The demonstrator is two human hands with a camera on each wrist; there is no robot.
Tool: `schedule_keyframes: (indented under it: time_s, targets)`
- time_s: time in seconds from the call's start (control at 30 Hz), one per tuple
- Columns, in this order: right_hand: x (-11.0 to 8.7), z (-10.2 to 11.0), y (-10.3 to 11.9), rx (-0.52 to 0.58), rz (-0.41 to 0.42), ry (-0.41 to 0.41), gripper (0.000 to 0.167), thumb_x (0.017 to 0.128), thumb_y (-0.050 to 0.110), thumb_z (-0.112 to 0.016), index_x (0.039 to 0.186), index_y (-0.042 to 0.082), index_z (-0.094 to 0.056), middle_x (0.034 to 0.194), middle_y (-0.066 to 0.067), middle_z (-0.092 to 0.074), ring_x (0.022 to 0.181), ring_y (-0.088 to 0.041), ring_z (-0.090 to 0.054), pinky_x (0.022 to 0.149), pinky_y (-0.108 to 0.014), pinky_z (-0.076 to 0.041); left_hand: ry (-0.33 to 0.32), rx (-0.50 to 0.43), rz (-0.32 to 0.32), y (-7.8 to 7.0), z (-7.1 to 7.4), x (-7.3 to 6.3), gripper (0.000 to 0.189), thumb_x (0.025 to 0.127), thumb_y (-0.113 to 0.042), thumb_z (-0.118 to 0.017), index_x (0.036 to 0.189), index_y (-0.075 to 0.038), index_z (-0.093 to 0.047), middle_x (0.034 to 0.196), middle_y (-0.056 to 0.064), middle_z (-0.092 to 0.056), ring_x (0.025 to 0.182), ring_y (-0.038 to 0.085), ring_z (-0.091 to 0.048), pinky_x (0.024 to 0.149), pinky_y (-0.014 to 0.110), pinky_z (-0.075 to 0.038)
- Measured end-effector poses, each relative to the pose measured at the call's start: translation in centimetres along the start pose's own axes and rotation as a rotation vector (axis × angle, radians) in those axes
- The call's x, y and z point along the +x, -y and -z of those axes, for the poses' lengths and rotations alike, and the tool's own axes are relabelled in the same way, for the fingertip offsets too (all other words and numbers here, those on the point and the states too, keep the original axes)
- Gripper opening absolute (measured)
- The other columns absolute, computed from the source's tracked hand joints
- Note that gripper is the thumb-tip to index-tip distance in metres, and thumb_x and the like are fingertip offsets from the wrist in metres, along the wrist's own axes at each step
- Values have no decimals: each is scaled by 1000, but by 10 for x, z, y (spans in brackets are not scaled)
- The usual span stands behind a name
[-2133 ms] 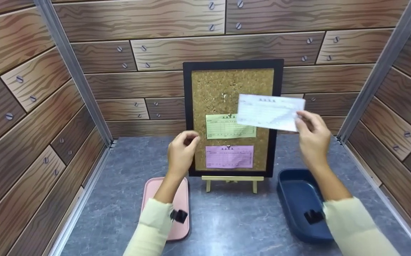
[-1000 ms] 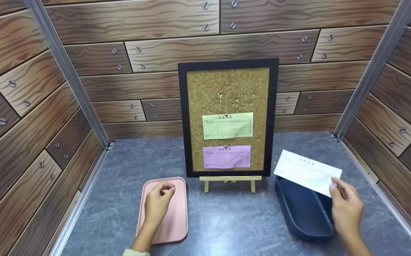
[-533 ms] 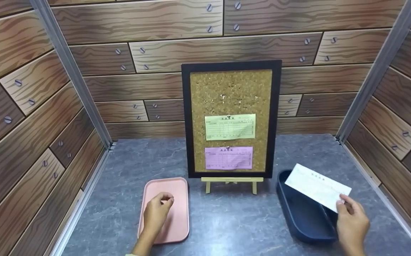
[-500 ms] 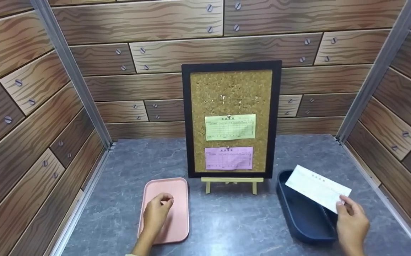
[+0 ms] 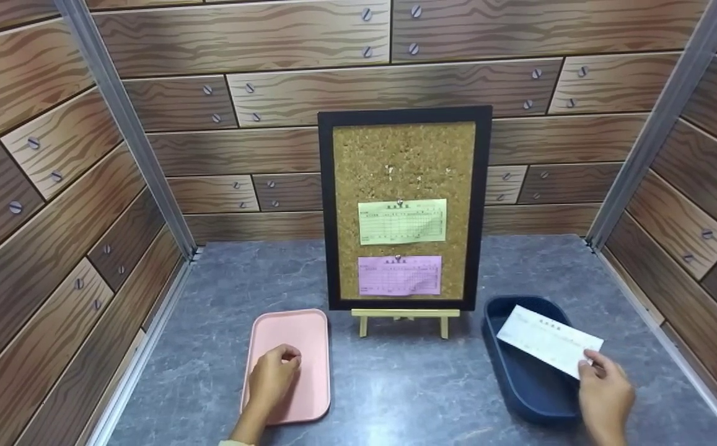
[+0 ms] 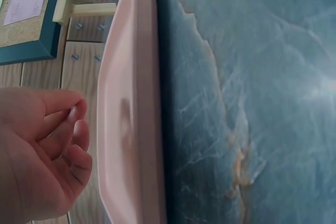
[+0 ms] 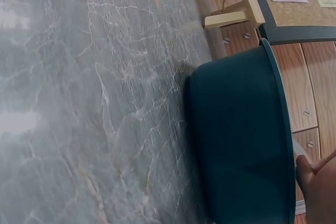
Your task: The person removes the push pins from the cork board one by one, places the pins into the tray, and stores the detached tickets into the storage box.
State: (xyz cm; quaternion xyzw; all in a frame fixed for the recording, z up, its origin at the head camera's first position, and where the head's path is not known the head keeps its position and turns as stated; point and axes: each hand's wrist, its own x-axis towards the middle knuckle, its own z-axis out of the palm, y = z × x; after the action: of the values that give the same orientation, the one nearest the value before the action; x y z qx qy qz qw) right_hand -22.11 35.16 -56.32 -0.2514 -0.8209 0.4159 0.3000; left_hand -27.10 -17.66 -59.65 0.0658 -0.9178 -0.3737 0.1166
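Note:
My right hand (image 5: 606,393) pinches a white printed slip (image 5: 550,339) by its right corner, tilted above the dark blue tray (image 5: 499,365). In the right wrist view, the tray wall (image 7: 241,135) hides most of the slip. My left hand (image 5: 271,378) hovers over the pink tray (image 5: 315,396), fingers curled and thumb tip against the index finger. The left wrist view shows this hand (image 6: 47,150) apart from the tray. Nothing shows between its fingertips, though something tiny could be hidden there.
A black-framed corkboard (image 5: 404,145) stands on a small wooden easel (image 5: 405,313) between the trays. A green slip (image 5: 402,222) and a purple slip (image 5: 400,275) are pinned to it. Wood-patterned walls enclose the grey marbled table (image 5: 383,384).
From in front of the corkboard, my right hand has carried the white slip down and right over the blue tray. My left hand has come down from the board's left side to the pink tray.

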Motion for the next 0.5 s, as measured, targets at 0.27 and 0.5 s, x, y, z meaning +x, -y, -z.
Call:
schedule_keyframes:
  time_s: [0.27,0.5]
  targets:
    - [0,-8,1,-73,51,59,23,84,9,-61,105,0,-67,100,-19,-63,76,-4,-51,71,-28,-37,44,9,-9,3,-7,0,4,78,-18,-66,81,-19,-69,71,-11,-60,65,9,-55,61,36,-43]
    - [-1,-10,1,-116,47,149,26,86,12,-60,107,-2,-65,101,-22,-62,89,-32,-56,73,-39,-37,80,16,-15,4,-10,-1,3,76,-18,-67,79,-18,-69,71,-10,-60,65,10,-55,60,36,-43]
